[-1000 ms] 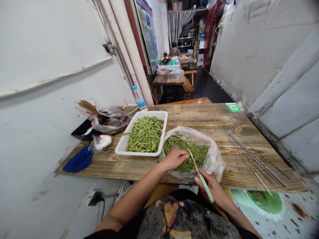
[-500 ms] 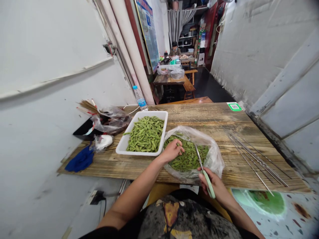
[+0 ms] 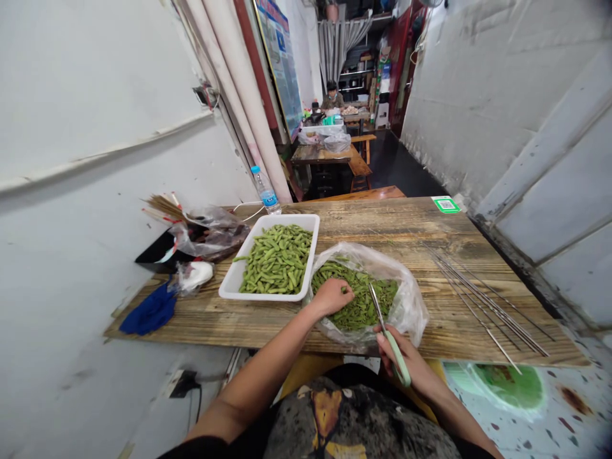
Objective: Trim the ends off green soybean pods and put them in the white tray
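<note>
My right hand point(image 3: 406, 360) is closed around the pale green handles of a pair of scissors point(image 3: 398, 358). The blades point up and away, over the green pods and trimmings point(image 3: 361, 312) in a clear plastic bag point(image 3: 414, 306). My left hand point(image 3: 335, 296) is over the left part of the same bag, fingers curled together in a pinch; what lies between the fingertips is too small to make out. Left of the bag stands a white tray point(image 3: 229, 290) heaped with edamame pods point(image 3: 277, 261).
Several metal skewers point(image 3: 482, 299) lie on the wooden table point(image 3: 459, 229) at right. Leftward are a blue cloth point(image 3: 150, 310), a black box point(image 3: 155, 250) with thin sticks and plastic bags. A water bottle point(image 3: 268, 194) stands by the wall. A person point(image 3: 333, 97) sits far back.
My left hand has dropped slightly lower over the bag, with its fingers curled further in. The scissors remain in my right hand, nearly in place. The view has shifted a little.
</note>
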{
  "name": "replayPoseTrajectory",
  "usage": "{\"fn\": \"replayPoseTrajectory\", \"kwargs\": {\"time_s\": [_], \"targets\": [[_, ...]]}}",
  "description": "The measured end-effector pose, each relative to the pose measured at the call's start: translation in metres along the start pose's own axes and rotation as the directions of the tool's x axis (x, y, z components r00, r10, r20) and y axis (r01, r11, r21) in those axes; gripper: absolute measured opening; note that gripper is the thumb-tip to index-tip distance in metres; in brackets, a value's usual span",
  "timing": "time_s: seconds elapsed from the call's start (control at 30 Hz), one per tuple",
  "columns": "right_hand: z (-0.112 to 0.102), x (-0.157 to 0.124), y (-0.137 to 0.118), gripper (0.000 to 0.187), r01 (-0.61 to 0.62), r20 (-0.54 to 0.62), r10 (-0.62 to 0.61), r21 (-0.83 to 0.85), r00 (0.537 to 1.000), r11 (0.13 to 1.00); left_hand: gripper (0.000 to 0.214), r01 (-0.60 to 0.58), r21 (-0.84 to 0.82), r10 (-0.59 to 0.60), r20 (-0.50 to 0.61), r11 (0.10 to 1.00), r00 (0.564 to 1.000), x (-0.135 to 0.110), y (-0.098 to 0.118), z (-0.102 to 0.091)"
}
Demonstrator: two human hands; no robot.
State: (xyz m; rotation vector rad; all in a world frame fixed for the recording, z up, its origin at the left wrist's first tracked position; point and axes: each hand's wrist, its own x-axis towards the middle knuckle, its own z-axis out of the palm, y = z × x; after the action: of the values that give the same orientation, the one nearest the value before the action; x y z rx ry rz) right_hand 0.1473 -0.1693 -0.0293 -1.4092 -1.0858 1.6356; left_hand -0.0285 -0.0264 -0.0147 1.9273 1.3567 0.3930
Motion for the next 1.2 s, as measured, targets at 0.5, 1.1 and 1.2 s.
{"fn": "replayPoseTrajectory", "kwargs": {"time_s": [0.5,1.1,1.2], "targets": [[0.006,0.001,-0.001,0.047,-0.046,0.047,0.045,0.011,0.998,0.999,0.035,0.227,-0.559,-0.045,0.319,0.797,0.947,-0.008,-0.002,0.005],[0.009,0.000,-0.003,0.044,-0.037,0.024,0.033,0.153,0.999,0.988,0.032,0.334,-0.821,-0.060,0.347,0.463,0.936,-0.011,0.007,0.001],[0.010,-0.003,-0.007,0.043,-0.054,0.025,0.051,0.144,0.998,0.988,0.036,0.266,-0.885,-0.129,0.234,0.383,0.964,-0.011,0.008,0.004]]}}
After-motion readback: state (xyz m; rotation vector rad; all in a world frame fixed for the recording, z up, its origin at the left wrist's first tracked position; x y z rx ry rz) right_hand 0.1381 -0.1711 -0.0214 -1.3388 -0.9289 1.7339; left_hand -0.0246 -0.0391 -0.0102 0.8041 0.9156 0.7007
